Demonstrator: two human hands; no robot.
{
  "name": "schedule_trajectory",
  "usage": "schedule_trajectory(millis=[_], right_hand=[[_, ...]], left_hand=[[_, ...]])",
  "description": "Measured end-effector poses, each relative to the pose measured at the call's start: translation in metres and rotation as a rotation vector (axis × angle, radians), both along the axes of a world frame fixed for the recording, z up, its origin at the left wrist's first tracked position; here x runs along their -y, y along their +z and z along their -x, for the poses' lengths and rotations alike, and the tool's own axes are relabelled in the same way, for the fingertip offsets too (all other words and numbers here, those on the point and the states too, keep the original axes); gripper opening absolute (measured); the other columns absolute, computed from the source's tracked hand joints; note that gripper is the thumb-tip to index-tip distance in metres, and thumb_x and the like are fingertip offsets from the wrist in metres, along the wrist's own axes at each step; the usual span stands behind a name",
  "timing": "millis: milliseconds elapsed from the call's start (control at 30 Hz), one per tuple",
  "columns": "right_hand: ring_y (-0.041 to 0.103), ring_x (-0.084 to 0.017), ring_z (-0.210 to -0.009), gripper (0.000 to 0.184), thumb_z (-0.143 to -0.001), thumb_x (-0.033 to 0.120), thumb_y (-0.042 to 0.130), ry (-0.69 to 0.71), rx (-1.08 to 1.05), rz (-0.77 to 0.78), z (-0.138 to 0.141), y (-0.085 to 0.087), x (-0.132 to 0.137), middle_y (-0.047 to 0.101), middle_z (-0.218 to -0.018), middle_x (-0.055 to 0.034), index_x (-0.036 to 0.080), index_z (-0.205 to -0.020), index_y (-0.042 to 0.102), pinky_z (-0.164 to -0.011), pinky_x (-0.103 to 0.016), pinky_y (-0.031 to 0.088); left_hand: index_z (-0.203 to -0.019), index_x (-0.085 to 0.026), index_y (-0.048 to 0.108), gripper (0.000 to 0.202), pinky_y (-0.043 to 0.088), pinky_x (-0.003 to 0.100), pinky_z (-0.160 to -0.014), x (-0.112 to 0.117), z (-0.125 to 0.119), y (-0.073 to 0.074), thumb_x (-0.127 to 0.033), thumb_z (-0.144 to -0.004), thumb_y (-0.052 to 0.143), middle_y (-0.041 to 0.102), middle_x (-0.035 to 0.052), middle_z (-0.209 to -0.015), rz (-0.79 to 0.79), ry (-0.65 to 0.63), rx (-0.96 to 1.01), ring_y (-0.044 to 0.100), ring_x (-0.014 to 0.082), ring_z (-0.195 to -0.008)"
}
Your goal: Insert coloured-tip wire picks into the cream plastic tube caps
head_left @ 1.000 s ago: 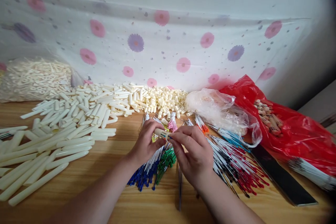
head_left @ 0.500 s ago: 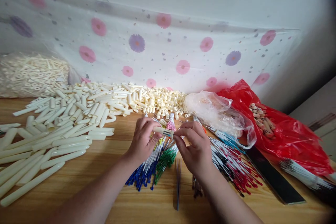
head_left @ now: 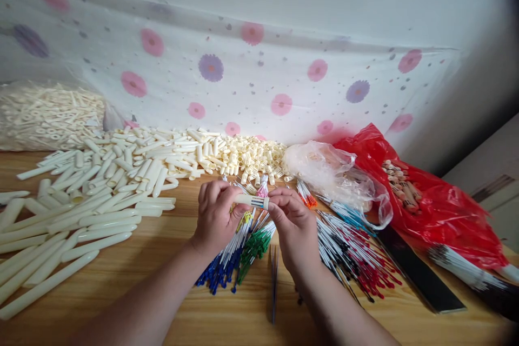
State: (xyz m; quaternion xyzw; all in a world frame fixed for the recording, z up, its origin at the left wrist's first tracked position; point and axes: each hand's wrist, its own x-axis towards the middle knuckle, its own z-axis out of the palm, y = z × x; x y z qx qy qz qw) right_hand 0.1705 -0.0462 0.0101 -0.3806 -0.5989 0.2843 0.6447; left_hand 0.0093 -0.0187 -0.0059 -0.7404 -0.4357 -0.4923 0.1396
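Between my two hands is a cream multicolour pen [head_left: 252, 201], lying nearly level, with dark and blue strips showing in the slots near its right end. My left hand [head_left: 214, 216] is closed around the pen's left part. The thumb and fingers of my right hand [head_left: 298, 227] pinch its right end. Beneath my hands lie pen refills with blue tips [head_left: 217, 270], green tips [head_left: 255, 246] and a few yellow ones. Pink-tipped refills [head_left: 263, 186] stand out just behind the pen. A pair of tweezers [head_left: 274, 281] rests on the table between my forearms.
Cream pen barrels [head_left: 101, 216] cover the left side, with slotted sleeves [head_left: 259, 157] behind. Red and black refills [head_left: 365, 259] lie at right, beside a dark flat bar [head_left: 421, 270]. Clear bags [head_left: 324, 165] and a red bag [head_left: 454, 216] with cream pieces stand at the back right.
My right hand has shifted slightly left and changed its finger placement on the pen's right end. My left hand has moved a little left. Orange-tipped refills behind my right hand show more fully.
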Motion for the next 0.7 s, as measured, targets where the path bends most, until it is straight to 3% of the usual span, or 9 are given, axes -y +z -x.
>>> schedule_trajectory(millis=[200, 467, 700], right_hand=[[0.057, -0.017, -0.087, 0.008, -0.076, 0.024, 0.067, 0.094, -0.175, 0.086, 0.001, -0.0016, -0.0041, 0.06, -0.089, -0.0041, 0.018, -0.071, 0.067, -0.081, -0.034, 0.044], [0.053, -0.017, -0.089, 0.012, -0.08, 0.026, 0.064, 0.121, -0.159, 0.154, -0.0007, 0.0012, -0.0018, 0.057, -0.087, -0.0022, 0.019, -0.07, 0.063, -0.085, -0.033, 0.039], [0.052, -0.019, -0.099, 0.013, -0.08, 0.026, 0.063, 0.203, -0.244, 0.13, 0.0022, -0.0003, -0.0008, 0.058, -0.1, -0.0044, 0.02, -0.069, 0.066, -0.09, -0.036, 0.039]], left_hand=[[-0.092, -0.017, 0.064, 0.049, 0.037, 0.04, -0.079, 0.0003, 0.0008, -0.0014, -0.056, -0.089, 0.033, 0.05, 0.0099, -0.089, -0.043, 0.028, -0.034, 0.044, 0.026, -0.085], [-0.087, -0.017, 0.066, 0.054, 0.037, 0.039, -0.077, 0.0011, 0.0, -0.0005, -0.058, -0.088, 0.031, 0.052, 0.0103, -0.086, -0.077, 0.09, -0.068, 0.045, 0.0257, -0.082], [-0.086, -0.017, 0.066, 0.052, 0.036, 0.041, -0.078, 0.0025, 0.0007, 0.0, -0.057, -0.089, 0.033, 0.053, 0.0104, -0.085, -0.112, 0.121, -0.072, 0.046, 0.026, -0.082]])
